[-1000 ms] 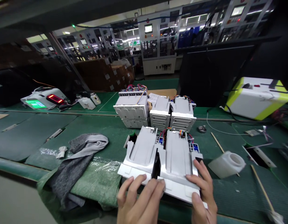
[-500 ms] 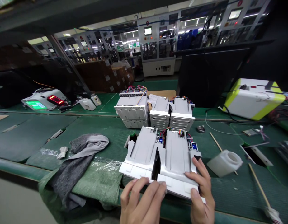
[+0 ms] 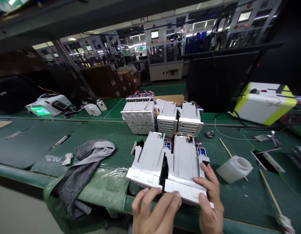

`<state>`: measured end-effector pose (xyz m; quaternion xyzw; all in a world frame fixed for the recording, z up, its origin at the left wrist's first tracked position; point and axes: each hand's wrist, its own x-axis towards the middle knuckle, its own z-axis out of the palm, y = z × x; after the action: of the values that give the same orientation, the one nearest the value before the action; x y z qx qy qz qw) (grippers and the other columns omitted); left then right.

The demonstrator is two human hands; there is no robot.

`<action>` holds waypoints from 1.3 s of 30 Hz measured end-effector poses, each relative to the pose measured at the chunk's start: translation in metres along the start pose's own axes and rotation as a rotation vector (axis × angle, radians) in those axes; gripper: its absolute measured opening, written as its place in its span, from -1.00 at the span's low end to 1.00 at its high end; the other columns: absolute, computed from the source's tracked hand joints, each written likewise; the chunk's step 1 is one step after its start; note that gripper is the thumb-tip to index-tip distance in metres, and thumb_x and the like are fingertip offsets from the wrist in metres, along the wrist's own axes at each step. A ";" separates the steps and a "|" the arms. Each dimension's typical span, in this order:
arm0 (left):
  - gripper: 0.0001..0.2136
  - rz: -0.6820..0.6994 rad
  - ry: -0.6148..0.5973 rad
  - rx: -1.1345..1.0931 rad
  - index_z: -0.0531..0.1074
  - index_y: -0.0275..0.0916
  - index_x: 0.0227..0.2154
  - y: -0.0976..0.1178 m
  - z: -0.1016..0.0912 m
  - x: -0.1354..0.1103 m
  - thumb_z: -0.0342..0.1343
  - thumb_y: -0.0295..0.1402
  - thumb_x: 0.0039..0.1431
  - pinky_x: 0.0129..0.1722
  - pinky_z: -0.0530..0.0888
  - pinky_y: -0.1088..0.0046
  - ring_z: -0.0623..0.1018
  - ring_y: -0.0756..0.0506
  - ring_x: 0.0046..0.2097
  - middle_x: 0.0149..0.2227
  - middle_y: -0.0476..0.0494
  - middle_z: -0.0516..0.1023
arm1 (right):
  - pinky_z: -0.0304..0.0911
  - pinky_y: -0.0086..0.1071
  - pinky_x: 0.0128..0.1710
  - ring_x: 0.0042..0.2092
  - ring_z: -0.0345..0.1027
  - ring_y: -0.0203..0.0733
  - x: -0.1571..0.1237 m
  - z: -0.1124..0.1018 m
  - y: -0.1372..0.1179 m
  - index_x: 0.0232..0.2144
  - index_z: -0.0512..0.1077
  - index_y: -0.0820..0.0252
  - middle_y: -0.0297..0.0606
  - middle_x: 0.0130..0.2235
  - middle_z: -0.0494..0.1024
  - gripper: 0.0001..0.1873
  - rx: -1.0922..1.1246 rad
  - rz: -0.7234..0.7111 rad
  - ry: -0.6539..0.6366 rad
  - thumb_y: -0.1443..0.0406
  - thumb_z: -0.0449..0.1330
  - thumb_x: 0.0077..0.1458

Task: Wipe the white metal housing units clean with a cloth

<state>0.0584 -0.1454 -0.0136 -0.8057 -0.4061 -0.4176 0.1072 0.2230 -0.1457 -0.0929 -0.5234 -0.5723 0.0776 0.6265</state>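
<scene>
Right at the front edge, your left grip [image 3: 154, 213] lay with its fingers close together across the white flange [image 3: 186, 191] of the right-hand housing, while your right grip [image 3: 210, 203] straddled the flange's far corner, thumb on top and fingers along the side edge. Whether either hand was truly pinching, I cannot tell. Two hands on one flange looked like the sound way to work: pressure came from both ends, and your fingertips stayed clear of the wiring. That white housing [image 3: 185, 162] sat just beside its twin [image 3: 150, 159], with a dark slot [image 3: 163, 175] between them, on the green matted surface [image 3: 111, 139]. Blue terminal blocks [image 3: 202, 151] and coloured wires [image 3: 188, 138] showed at its far end. To your left, a grey cloth [image 3: 77, 185] lay over crumpled plastic film [image 3: 113, 172]; to your right, a white plastic bottle [image 3: 234, 169] lay on its side near a wooden stick [image 3: 269, 198]. Beyond stood more wired housings [image 3: 167, 118], then a white and lime case [image 3: 264, 104], and far off, rows of automated machines [image 3: 163, 45].
</scene>
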 end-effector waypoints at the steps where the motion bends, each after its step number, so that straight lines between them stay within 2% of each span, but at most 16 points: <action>1: -0.85 0.000 -0.006 0.001 0.58 -0.10 -0.19 0.001 0.001 0.000 0.19 -0.43 0.22 0.05 0.22 0.33 0.48 -0.07 -0.14 -0.33 0.07 0.65 | -0.12 0.14 0.19 0.34 -0.11 0.22 0.000 0.000 0.000 -0.08 0.37 0.11 -0.19 0.29 0.19 -0.75 0.001 -0.002 0.002 0.26 0.01 0.22; 6: -0.83 0.011 -0.023 -0.007 0.58 -0.06 -0.18 0.005 0.005 0.000 0.24 -0.41 0.17 0.06 0.21 0.33 0.48 -0.07 -0.16 -0.33 0.10 0.65 | -0.12 0.15 0.20 0.34 -0.11 0.22 0.000 0.001 -0.001 -0.08 0.37 0.10 -0.20 0.29 0.20 -0.76 0.010 0.009 0.005 0.25 0.01 0.23; 12: -0.81 -0.024 -0.029 0.030 0.57 -0.08 -0.14 -0.009 -0.005 -0.004 0.15 -0.44 0.24 0.06 0.18 0.30 0.47 -0.10 -0.12 -0.31 0.06 0.65 | -0.11 0.10 0.20 0.34 -0.11 0.20 -0.001 -0.001 -0.001 -0.07 0.37 0.10 -0.20 0.29 0.19 -0.75 -0.005 0.001 -0.001 0.26 0.00 0.23; 17: -0.80 0.038 -0.067 0.034 0.56 -0.04 -0.14 0.000 0.001 -0.003 0.23 -0.40 0.18 0.04 0.23 0.31 0.50 -0.09 -0.15 -0.32 0.07 0.65 | -0.12 0.10 0.20 0.34 -0.12 0.20 -0.001 0.000 0.000 -0.08 0.37 0.10 -0.20 0.29 0.19 -0.76 -0.002 0.008 0.001 0.25 0.01 0.24; 20: -0.80 0.005 -0.044 0.004 0.57 -0.05 -0.15 0.001 0.002 -0.003 0.21 -0.43 0.19 0.05 0.20 0.31 0.48 -0.10 -0.14 -0.31 0.09 0.66 | -0.12 0.09 0.20 0.34 -0.12 0.19 0.000 0.001 0.001 -0.08 0.37 0.10 -0.20 0.29 0.19 -0.76 -0.003 0.008 -0.005 0.25 0.01 0.23; 24: -0.77 -0.078 -0.008 -0.014 0.58 -0.11 -0.16 -0.011 -0.008 -0.003 0.11 -0.51 0.23 0.05 0.16 0.25 0.43 -0.13 -0.11 -0.27 0.05 0.66 | -0.10 0.08 0.19 0.34 -0.10 0.18 0.001 0.001 -0.001 -0.08 0.37 0.10 -0.21 0.29 0.20 -0.75 -0.009 0.003 0.003 0.26 0.01 0.23; 27: -0.78 -0.106 -0.013 -0.051 0.59 -0.12 -0.20 -0.017 -0.013 0.003 0.10 -0.52 0.23 0.02 0.19 0.22 0.42 -0.16 -0.10 -0.28 0.01 0.65 | -0.11 0.09 0.20 0.34 -0.10 0.19 0.001 0.000 -0.003 -0.07 0.37 0.10 -0.21 0.28 0.20 -0.75 -0.012 0.002 0.006 0.26 0.00 0.23; 31: -0.79 -0.132 -0.019 -0.060 0.58 -0.09 -0.21 -0.017 -0.007 0.015 0.09 -0.50 0.25 0.05 0.17 0.19 0.40 -0.17 -0.06 -0.28 0.01 0.64 | -0.10 0.09 0.19 0.34 -0.10 0.19 0.000 0.001 -0.003 -0.08 0.37 0.10 -0.21 0.29 0.20 -0.76 -0.010 0.009 0.005 0.26 0.00 0.24; 34: -0.80 -0.098 -0.020 -0.070 0.57 -0.08 -0.18 -0.015 0.000 0.021 0.09 -0.46 0.27 0.08 0.15 0.18 0.41 -0.15 -0.06 -0.26 0.03 0.64 | -0.11 0.11 0.19 0.34 -0.11 0.19 0.000 0.002 -0.002 -0.09 0.37 0.10 -0.21 0.28 0.20 -0.76 -0.004 0.006 0.005 0.25 0.00 0.24; 39: -0.82 -0.053 -0.098 -0.089 0.55 -0.10 -0.14 -0.015 0.000 0.021 0.11 -0.41 0.25 0.09 0.17 0.21 0.42 -0.14 -0.05 -0.19 0.02 0.63 | -0.11 0.15 0.19 0.33 -0.10 0.21 0.001 0.002 -0.001 -0.10 0.37 0.10 -0.19 0.28 0.20 -0.76 -0.004 0.002 0.010 0.24 0.00 0.23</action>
<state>0.0542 -0.1242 -0.0005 -0.8181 -0.4131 -0.3979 0.0401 0.2212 -0.1447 -0.0917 -0.5256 -0.5688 0.0748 0.6282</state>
